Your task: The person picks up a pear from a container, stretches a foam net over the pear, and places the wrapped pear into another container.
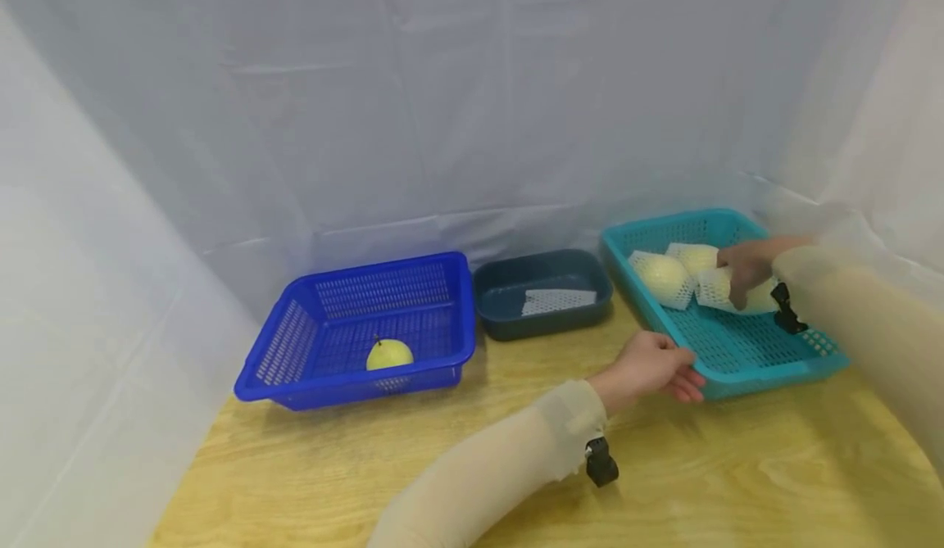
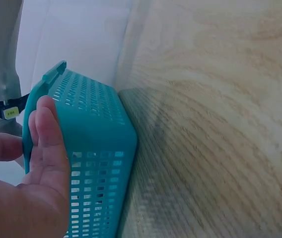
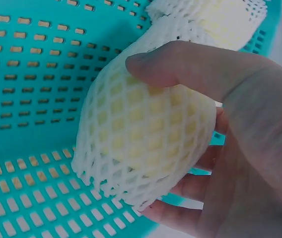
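Note:
In the teal basket (image 1: 774,374) at the right, my right hand (image 1: 752,268) grips a pear in a white foam net (image 3: 141,129). Its thumb lies across the top of the net and the fingers wrap the far side. Two more netted pears (image 1: 664,279) lie beside it. At the basket's near left corner, my left hand (image 1: 652,370) holds the rim. The left wrist view shows the thumb on the inner side and fingers (image 2: 46,134) along the outer wall, pinching the rim between them.
A blue basket (image 1: 354,384) at the left holds a bare yellow pear (image 1: 389,355). Between the baskets stands a dark green tub (image 1: 546,323) with a flat white foam net (image 1: 558,301) inside. White sheeting (image 1: 472,122) hangs behind the wooden table (image 1: 708,482) and at both sides.

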Available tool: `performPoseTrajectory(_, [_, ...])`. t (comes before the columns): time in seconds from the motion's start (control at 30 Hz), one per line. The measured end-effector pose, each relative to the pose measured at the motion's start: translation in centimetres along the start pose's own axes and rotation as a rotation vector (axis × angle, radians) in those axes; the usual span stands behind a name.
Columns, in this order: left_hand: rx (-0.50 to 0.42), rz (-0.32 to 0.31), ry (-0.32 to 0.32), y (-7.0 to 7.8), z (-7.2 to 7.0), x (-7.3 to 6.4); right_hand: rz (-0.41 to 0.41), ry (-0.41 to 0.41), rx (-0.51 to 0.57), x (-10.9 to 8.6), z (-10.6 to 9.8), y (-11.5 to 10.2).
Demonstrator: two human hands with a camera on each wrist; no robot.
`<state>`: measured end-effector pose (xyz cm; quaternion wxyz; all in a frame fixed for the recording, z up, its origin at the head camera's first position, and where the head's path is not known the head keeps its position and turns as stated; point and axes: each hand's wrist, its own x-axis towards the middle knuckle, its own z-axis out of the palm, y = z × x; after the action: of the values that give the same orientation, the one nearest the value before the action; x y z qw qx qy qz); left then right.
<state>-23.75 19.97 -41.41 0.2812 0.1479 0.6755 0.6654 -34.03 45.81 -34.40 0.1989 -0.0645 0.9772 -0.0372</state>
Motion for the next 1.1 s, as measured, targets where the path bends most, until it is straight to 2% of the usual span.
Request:
performPoseTrajectory(0.07, [0.001,-0.001,-0.004,0.0,0.0,0.0,0.014,-0.007,0.018,0.2,0.3,0.1])
performPoseTrajectory(0.23, [0.004,-0.001,-0.004,0.0,-0.2,-0.1,0.033,0.035,0.04,0.5,0.9,0.3])
performPoseTrajectory(0.47, [0.016,-0.008,0.003,0.4,-0.7,-0.1,-0.004,0.044,0.028,0.9,1.3,0.7])
performPoseTrajectory(0.63, [0.026,-0.019,0.01,0.5,-1.1,-0.2,-0.03,0.047,-0.01,0.7,1.0,0.2])
performPoseTrajectory(0.9, [0.038,-0.021,0.021,0.5,-1.5,-0.1,-0.024,0.085,-0.061,0.5,0.8,-0.8])
performPoseTrajectory(1.1, [0.038,-0.02,0.025,0.7,-1.5,0.0,-0.069,0.103,-0.089,-0.1,0.3,-1.9])
